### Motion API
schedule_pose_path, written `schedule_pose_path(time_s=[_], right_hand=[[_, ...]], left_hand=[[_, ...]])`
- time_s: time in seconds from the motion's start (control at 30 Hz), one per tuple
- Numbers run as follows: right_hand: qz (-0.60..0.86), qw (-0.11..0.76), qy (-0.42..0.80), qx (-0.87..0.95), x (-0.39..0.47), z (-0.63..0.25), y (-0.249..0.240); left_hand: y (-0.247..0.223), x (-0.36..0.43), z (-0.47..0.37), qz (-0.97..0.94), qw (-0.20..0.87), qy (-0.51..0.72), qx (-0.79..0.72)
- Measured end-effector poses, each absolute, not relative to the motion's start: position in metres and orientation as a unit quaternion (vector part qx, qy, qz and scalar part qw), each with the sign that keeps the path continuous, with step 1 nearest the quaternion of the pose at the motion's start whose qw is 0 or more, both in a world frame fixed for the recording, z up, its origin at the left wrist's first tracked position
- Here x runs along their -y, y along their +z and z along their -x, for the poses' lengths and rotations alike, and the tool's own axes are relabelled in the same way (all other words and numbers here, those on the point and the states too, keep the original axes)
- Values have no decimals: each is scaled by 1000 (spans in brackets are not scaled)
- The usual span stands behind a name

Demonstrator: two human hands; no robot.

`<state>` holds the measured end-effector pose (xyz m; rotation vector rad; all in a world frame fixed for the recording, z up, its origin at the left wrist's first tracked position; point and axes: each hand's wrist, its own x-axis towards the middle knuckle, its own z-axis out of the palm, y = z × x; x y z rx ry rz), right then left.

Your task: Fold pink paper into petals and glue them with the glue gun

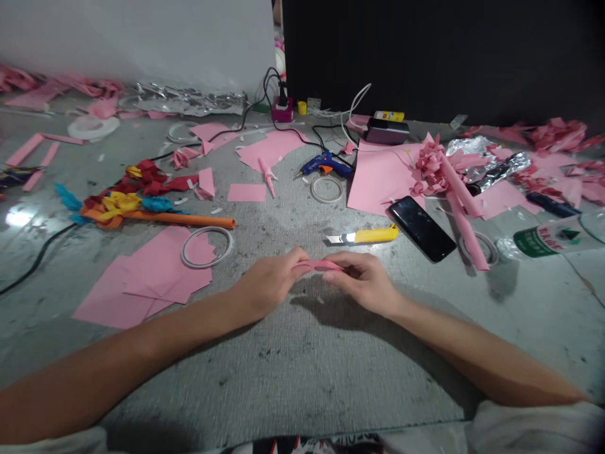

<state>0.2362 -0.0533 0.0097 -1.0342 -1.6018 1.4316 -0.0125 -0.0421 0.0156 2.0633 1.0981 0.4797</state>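
Between my two hands is a small piece of pink paper (314, 265), seen nearly edge-on and raised off the table. My left hand (271, 280) pinches its left end, while the thumb and fingers of my right hand (362, 277) close on the right end. Just beyond the right hand lies a yellow utility knife (373, 235), its blade out and pointing left. A black phone (422, 228) rests to the right of the knife. Left of my left hand, a tape roll (207, 246) sits partly over a stack of pink paper sheets (137, 277).
A blue glue gun (326, 164) and another tape roll (327, 189) lie farther back. Orange paper stick (189, 219) with coloured petals is at left. Pink paper flowers (432, 161) and a plastic bottle (553, 236) lie at right. Black cable (42, 252) crosses the left side.
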Motion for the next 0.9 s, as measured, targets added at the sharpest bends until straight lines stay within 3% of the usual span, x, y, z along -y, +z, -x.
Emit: schedule_pose_path(time_s=[0.2,0.9], right_hand=[[355,391,727,438,47,-238,7],[319,356,791,382,45,-241,6]], left_hand=[[21,40,11,-768,436,199,-424],[10,45,11,-789,402,193,-423]])
